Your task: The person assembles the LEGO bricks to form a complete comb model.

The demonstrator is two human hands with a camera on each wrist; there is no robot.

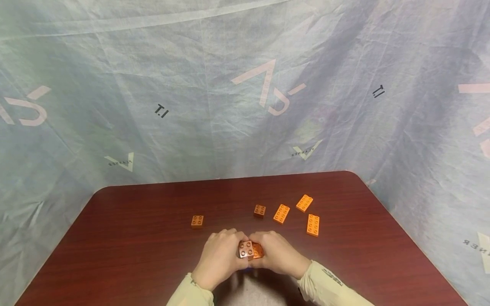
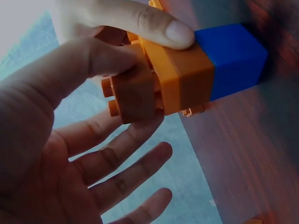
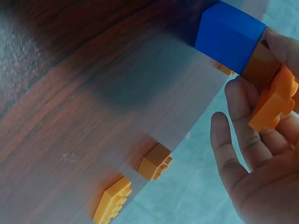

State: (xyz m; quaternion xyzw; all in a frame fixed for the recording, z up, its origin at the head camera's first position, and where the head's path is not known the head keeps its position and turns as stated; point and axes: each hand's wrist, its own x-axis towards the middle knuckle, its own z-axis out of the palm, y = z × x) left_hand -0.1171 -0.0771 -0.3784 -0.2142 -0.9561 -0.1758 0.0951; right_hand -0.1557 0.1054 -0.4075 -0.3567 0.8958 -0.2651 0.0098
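Note:
Both hands meet over the near part of the table. My left hand point(image 1: 221, 256) pinches a brown two-by-two toy brick point(image 2: 135, 93) between thumb and fingers, its studs facing away from the stack. The right hand point(image 1: 281, 253) grips a stack: a blue block point(image 2: 233, 60) at the bottom, a brown brick point(image 2: 194, 80) on it, then a flat orange brick point(image 3: 271, 105) with studs up. The left hand's brick sits over the orange brick's studs, slightly tilted, a narrow gap showing between them. In the head view the fingers hide most of the stack.
On the dark red table point(image 1: 145, 250), a brown brick point(image 1: 197, 221) lies left and another brown brick point(image 1: 260, 211) lies ahead of the hands. Flat orange bricks point(image 1: 281, 213) lie to the right, three in all. A grey printed cloth point(image 1: 214, 140) hangs behind and at both sides.

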